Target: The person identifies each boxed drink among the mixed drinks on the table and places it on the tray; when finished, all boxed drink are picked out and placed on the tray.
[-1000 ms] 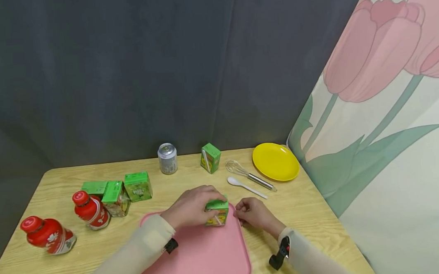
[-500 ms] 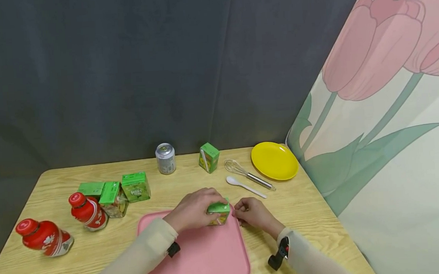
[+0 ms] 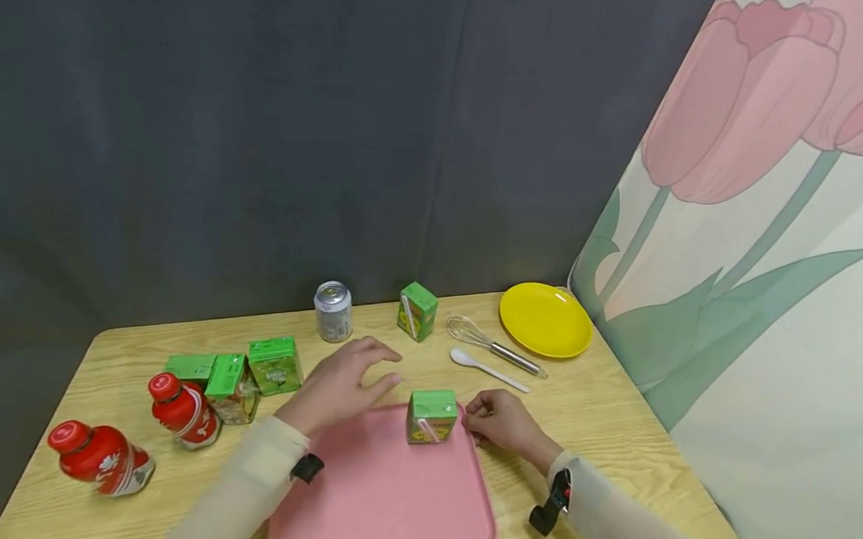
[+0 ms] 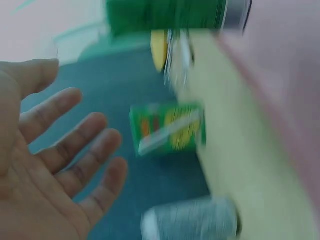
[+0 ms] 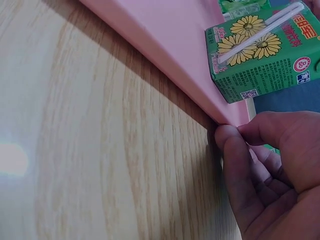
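Observation:
A green drink carton (image 3: 432, 417) with a straw on its front stands at the back right corner of the pink tray (image 3: 385, 500). My left hand (image 3: 342, 382) hovers over the tray's back edge, to the left of that carton and apart from it. Its fingers (image 4: 85, 145) are spread with nothing between them in the left wrist view. My right hand (image 3: 509, 428) is at the tray's back right corner; in the right wrist view, its thumb and forefinger pinch the tray's rim (image 5: 220, 112), right beside the carton (image 5: 265, 55).
Two red bottles (image 3: 108, 457) and several green cartons (image 3: 274, 365) stand at the left. Along the back are a silver can (image 3: 334, 311) and another green carton (image 3: 417, 312). A whisk (image 3: 496, 346), white spoon (image 3: 488, 370) and yellow plate (image 3: 546, 320) lie right of them.
My left hand has let go of the carton on the tray and moved away to the left, its fingers opening. The carton stays in the tray's corner; my right hand keeps its place.

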A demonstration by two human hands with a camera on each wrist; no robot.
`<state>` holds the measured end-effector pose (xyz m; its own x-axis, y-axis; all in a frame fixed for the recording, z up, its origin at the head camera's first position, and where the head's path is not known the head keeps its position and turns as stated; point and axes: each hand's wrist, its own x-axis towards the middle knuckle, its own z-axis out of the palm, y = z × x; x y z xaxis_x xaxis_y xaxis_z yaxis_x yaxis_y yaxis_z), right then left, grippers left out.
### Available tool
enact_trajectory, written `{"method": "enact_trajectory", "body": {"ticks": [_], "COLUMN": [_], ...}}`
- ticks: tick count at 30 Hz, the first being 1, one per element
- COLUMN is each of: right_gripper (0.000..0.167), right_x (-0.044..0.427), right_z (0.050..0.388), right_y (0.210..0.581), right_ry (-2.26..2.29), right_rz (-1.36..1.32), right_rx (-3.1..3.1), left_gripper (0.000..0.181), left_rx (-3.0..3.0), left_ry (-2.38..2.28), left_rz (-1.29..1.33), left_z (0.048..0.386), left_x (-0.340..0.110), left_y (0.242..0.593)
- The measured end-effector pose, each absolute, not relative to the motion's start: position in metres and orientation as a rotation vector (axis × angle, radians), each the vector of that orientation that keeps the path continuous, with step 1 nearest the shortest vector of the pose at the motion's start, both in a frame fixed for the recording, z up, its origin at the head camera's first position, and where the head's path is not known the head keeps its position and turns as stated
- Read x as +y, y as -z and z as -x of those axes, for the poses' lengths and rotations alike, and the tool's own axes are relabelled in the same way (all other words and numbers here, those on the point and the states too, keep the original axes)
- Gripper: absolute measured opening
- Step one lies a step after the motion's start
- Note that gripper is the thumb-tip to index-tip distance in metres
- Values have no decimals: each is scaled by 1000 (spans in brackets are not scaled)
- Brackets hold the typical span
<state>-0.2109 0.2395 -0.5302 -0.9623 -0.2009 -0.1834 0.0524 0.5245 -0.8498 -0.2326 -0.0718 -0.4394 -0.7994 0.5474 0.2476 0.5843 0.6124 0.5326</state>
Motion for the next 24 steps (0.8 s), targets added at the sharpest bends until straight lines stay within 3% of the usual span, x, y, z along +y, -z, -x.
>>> {"method": "enact_trajectory", "body": {"ticks": [10, 24], "right_gripper": [13, 16], "right_x": [264, 284], "right_z": [215, 219], "right_y": [536, 536], "right_ry": [1434, 1404], "right_rz": [74, 7], "right_rx": [2509, 2574], "left_gripper": [42, 60], "left_rx": [-2893, -3046], "left_ry": [718, 524], "left_rz": [698, 595], "left_z": [247, 253], "left_x": [-159, -178], "left_y": [417, 423]}}
